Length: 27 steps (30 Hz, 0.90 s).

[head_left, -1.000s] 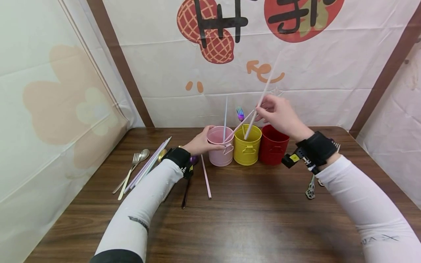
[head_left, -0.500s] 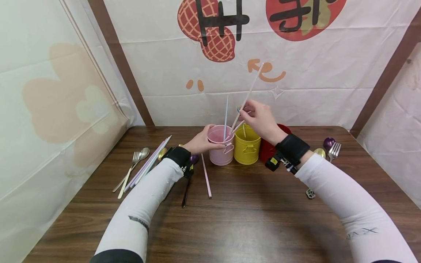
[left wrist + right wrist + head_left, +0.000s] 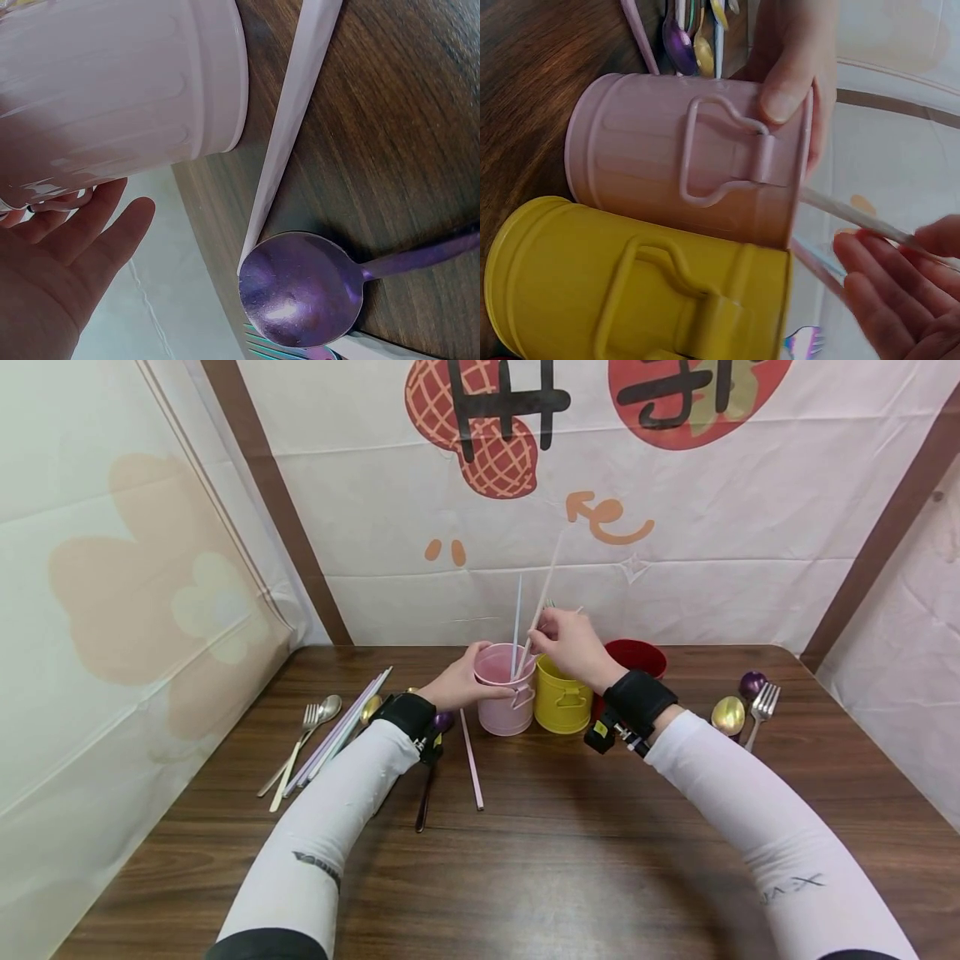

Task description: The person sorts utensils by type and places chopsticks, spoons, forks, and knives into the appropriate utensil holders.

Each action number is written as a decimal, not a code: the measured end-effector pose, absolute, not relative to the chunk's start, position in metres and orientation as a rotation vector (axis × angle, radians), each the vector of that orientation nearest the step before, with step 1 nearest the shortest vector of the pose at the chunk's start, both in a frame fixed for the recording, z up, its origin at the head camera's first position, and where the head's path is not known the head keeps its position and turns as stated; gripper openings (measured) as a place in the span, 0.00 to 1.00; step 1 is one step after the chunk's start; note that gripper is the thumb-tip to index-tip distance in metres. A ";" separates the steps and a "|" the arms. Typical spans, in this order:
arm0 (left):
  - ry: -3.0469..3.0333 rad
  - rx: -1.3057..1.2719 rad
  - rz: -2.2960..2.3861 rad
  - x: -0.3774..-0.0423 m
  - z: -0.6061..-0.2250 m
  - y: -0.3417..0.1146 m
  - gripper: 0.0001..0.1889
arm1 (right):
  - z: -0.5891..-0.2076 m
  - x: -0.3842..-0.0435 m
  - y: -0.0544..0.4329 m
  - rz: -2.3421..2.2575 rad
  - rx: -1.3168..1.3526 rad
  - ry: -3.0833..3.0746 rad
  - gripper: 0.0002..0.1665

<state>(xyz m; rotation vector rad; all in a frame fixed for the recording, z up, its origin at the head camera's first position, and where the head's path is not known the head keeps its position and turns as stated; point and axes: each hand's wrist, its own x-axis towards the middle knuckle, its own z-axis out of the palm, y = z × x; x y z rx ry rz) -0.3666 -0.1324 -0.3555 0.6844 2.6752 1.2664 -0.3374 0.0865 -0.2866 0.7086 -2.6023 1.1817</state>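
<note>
My left hand (image 3: 453, 683) holds the pink metal bucket (image 3: 505, 718) at its rim, thumb on the near side and fingers behind. My right hand (image 3: 572, 643) pinches a pale chopstick (image 3: 548, 581) between thumb and fingers. That chopstick leans to the right, its lower end inside the pink bucket's mouth. A light blue chopstick (image 3: 518, 602) stands in the same bucket, and another pink one (image 3: 821, 274) slants out of it behind the right hand. Beside it stands the yellow bucket (image 3: 558, 714) with a rainbow-coloured fork (image 3: 804, 342), mostly hidden by the right hand in the head view.
A red bucket (image 3: 637, 658) stands right of the yellow one. A pink chopstick (image 3: 472, 764) and purple spoon (image 3: 300, 289) lie near the left wrist. Left are several chopsticks (image 3: 337, 735), a fork (image 3: 310, 718) and spoons; right, a gold spoon (image 3: 728, 716) and a fork (image 3: 763, 703).
My right hand has moved left from above the yellow bucket, bringing the chopstick's lower end from there into the pink bucket. The left hand has kept its hold on the pink bucket.
</note>
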 end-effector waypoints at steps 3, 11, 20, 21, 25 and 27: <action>2.677 0.684 1.261 -0.366 -0.354 -0.132 0.45 | -0.290 -0.340 0.086 1.116 0.694 -2.679 0.09; 2.661 0.685 1.260 -0.366 -0.354 -0.133 0.45 | -0.299 -0.348 0.081 0.908 0.659 -2.794 0.10; 2.648 0.708 1.279 -0.367 -0.358 -0.133 0.44 | -0.300 -0.351 0.077 0.967 0.637 -2.769 0.11; 2.650 0.707 1.276 -0.367 -0.358 -0.133 0.44 | -0.300 -0.351 0.078 0.977 0.636 -2.771 0.11; 2.653 0.705 1.269 -0.367 -0.358 -0.133 0.44 | -0.300 -0.350 0.078 0.995 0.629 -2.777 0.11; 2.649 0.710 1.272 -0.367 -0.358 -0.133 0.44 | -0.299 -0.349 0.079 1.001 0.627 -2.776 0.10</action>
